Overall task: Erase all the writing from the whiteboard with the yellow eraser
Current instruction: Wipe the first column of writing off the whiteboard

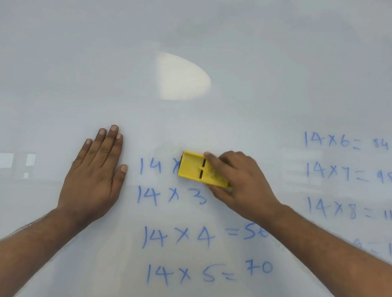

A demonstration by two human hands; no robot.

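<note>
Right hand (pixel 239 182) grips flat yellow plastic eraser (pixel 199 169), fingers clamped round it, pressed on glossy white whiteboard (pixel 199 31) mid-row. Left hand (pixel 94 175) flat, fingers together. Judged early: most blue multiplication writing (pixel 178 236) remains.

Above my right grip (pixel 239 182), the whiteboard (pixel 199 31) lies open up to its top edge, with nothing in the way. Toward the left edge my left grip (pixel 94 175) lies flat on the board, just beside the yellow eraser's (pixel 198 169) row. Toward the right and bottom edges only flat blue writing (pixel 178 236) lies.
</note>
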